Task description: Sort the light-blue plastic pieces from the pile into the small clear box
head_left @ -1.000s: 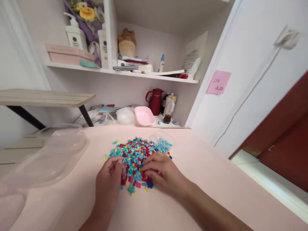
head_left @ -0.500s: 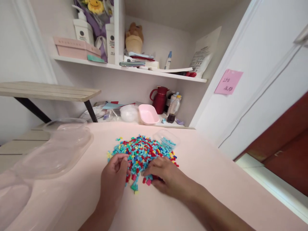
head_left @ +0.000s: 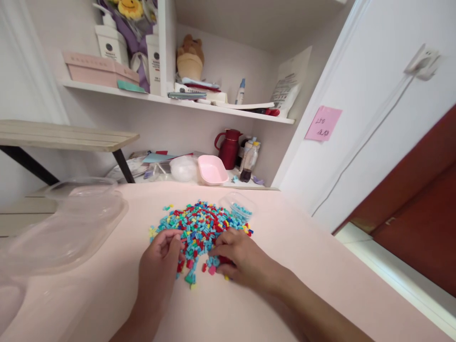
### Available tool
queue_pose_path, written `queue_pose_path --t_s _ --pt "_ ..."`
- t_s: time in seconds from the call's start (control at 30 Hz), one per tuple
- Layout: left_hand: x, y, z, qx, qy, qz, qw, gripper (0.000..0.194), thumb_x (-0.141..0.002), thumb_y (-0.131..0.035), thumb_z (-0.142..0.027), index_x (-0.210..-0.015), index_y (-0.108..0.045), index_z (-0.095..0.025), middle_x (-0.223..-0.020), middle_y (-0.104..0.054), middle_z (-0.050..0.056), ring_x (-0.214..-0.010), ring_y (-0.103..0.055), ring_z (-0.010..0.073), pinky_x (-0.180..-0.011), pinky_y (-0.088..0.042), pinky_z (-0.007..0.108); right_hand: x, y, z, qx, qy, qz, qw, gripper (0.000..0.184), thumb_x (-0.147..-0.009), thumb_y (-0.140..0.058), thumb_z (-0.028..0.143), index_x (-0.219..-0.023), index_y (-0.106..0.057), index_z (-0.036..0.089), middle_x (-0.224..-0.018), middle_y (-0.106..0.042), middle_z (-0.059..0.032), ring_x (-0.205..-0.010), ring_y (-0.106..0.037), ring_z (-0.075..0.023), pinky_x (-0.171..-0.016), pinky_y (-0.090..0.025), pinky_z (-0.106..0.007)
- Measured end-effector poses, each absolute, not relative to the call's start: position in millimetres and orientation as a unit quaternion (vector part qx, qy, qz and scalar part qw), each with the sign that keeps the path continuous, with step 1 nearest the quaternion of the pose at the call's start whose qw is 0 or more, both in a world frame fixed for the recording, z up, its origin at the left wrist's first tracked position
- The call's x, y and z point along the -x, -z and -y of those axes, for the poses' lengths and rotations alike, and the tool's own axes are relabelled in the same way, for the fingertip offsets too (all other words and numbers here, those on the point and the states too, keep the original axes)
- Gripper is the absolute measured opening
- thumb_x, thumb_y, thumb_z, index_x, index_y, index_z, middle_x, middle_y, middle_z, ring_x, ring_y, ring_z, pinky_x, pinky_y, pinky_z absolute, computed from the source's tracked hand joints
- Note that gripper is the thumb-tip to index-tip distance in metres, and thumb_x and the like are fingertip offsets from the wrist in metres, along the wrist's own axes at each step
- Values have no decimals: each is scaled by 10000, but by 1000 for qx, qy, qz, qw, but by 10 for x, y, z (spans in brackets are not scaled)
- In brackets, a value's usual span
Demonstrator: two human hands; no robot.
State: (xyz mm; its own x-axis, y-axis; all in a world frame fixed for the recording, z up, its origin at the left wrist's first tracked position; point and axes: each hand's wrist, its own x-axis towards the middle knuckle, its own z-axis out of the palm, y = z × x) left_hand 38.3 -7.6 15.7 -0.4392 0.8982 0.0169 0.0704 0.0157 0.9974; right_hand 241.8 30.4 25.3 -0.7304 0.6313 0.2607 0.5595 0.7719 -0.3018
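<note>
A heap of small building bricks (head_left: 199, 223) in light blue, red, green, yellow and dark blue is spread on the pink tabletop (head_left: 285, 228). My left hand (head_left: 162, 251) rests at the heap's near left side, thumb and fingers curled together; whatever lies between the fingertips is too small or hidden to tell. At the near right side, my right hand (head_left: 245, 259) reaches into the bricks. Its fingers are bent downward and the thumb stays apart, with red and light blue bricks under the palm. A clear plastic tub (head_left: 245, 202) with light blue bricks lies behind the heap.
Clear plastic trays (head_left: 67, 232) line the table's left side, near a wooden stand (head_left: 71, 133). Along the back are a pink basin (head_left: 213, 170), a dark red jug (head_left: 229, 148) and bottles (head_left: 249, 162). A shelf (head_left: 153, 97) runs above.
The view has swung slightly right, so everything sits further left in it. My right hand has shifted a little over the bricks, while my left keeps its curled pose.
</note>
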Motion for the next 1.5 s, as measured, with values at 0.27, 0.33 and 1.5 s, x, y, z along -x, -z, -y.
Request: queue_pose_path --t_s 0.27,0.33,1.5 --pt "-361 -140 64 -389 -575 -626 355 299 -691 -612 -432 -901 -633 -221 -606 -626 -48 -482 -553 119 -413 -415 194 -2411 -149 -354 314 -143 915 210 176 -756 -754 191 -918 -721 253 -968 -685 -11 -925 -593 -189 -874 -397 -325" --pt "-364 -145 63 -386 -574 -631 352 305 -683 -615 -430 -905 -634 -222 -610 -629 -47 -472 -549 120 -405 -409 197 -2417 -146 -361 317 -145 913 210 183 -747 -770 209 -917 -721 254 -971 -684 -12 -936 -596 -195 -879 -398 -329" --pt "-336 -181 61 -394 -556 -644 348 396 -634 -631 -497 -910 -644 -214 -581 -649 -30 -439 -556 140 -369 -370 211 -2414 -206 -416 326 -147 883 303 123 -739 -751 177 -848 -730 231 -1024 -666 -28 -972 -606 -178 -913 -430 -310"
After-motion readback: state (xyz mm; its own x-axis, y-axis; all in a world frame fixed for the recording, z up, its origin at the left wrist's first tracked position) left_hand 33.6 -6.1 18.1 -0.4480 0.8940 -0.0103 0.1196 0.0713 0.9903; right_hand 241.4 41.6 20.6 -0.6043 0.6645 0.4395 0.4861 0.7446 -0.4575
